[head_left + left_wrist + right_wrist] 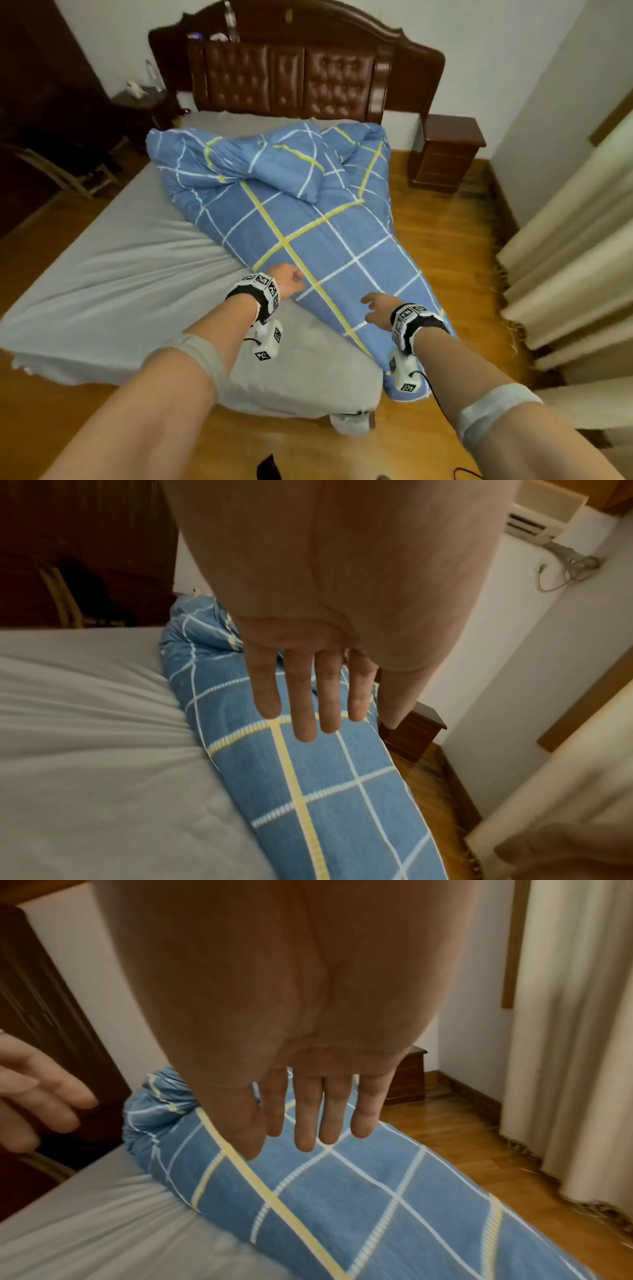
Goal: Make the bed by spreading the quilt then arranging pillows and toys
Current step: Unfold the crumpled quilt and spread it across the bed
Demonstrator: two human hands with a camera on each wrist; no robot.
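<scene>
A blue quilt (308, 233) with white and yellow grid lines lies bunched along the right side of the bed, one corner hanging over the foot edge. The grey sheet (113, 274) is bare on the left. My left hand (291, 279) hovers over the quilt's near part, fingers (303, 704) straight and spread, holding nothing. My right hand (375, 306) is a little to the right, above the same quilt (342, 1191), fingers (308, 1118) straight, palm down. The left hand's fingers (44, 1093) show at the edge of the right wrist view. No pillows or toys are in view.
A dark wooden padded headboard (291, 75) stands at the far end. A brown nightstand (445, 150) sits right of the bed on the wood floor (445, 257). Cream curtains (575, 240) hang on the right. Dark furniture and a chair (61, 171) stand on the left.
</scene>
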